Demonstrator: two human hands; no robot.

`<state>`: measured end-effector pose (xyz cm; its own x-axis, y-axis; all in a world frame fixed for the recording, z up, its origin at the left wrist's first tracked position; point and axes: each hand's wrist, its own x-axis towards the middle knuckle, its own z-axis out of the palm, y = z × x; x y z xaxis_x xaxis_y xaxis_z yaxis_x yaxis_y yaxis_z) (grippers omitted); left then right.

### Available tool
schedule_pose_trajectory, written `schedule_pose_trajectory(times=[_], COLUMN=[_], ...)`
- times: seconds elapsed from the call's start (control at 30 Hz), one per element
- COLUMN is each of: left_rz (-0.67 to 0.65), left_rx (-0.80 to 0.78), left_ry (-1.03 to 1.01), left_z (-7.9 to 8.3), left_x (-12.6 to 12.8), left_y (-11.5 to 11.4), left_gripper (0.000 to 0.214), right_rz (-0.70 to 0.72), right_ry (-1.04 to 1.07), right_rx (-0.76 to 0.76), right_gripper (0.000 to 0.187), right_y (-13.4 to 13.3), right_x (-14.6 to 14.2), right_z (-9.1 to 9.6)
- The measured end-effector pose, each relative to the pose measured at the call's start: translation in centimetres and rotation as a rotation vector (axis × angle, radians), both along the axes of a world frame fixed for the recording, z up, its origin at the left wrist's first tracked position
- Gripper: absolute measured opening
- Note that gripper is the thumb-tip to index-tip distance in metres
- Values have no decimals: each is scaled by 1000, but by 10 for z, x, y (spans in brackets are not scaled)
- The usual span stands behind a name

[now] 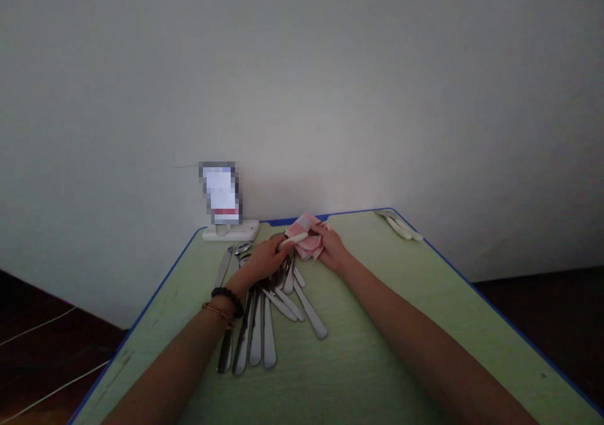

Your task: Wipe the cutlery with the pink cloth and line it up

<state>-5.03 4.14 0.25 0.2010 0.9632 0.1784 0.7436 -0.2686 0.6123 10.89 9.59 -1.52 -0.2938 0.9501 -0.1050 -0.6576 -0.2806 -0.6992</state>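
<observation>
My left hand (264,260) is closed on a piece of cutlery with a white handle (295,241); its other end is mostly hidden by my fingers. A pink and white cloth (299,225) is gripped in my right hand (334,249), and it lies against the white handle. Under and around my left hand is a loose pile of metal cutlery, with several long handles (268,340) pointing towards me. A spoon's bowl (243,248) shows left of the hand, beside a knife blade (223,266). Some white handles lie among the pile.
Several white-handled utensils (400,227) lie at the table's far right corner. At the far left a phone with a blurred screen (221,192) stands on a white holder (231,231). The green table (368,349) has a blue edge and meets a wall (321,98) behind.
</observation>
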Motion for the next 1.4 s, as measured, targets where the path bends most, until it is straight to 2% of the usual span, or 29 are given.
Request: schedule_pose_trajectory(times=[0.13,0.27,0.4,0.57,0.7,0.87,1.0,1.2,1.4], left_rz=[-18,-43,-79,-87,-105,-78,-60,-74,-51], left_rx=[8,25,-1,-27,-34,-28,4,-3,-28], left_ry=[54,94,144,162,143,104,61,79,188], left_z=[-3,0,3,6,6,4,2,1,4], left_x=[0,2,2,2,3,3,2,1,3], left_y=[0,-2,-8,-11,-12,-13,-13,-12,-13], left_gripper=[37,36,36,35,35,33,34,33,33], right_rz=[-2,62,98,149,70,-33,-59,23,112], right_ry=[10,29,21,33,79,121,104,98,74], right_rx=[17,54,54,29,-16,-72,-102,-61,21], right_gripper=[7,10,13,10,15,4,5,4,12], right_y=[-3,-8,-10,-5,-2,1,1,-2,-4], right_x=[3,6,7,6,5,7,7,9,9], right_z=[-1,2,4,3,1,-1,0,4,2])
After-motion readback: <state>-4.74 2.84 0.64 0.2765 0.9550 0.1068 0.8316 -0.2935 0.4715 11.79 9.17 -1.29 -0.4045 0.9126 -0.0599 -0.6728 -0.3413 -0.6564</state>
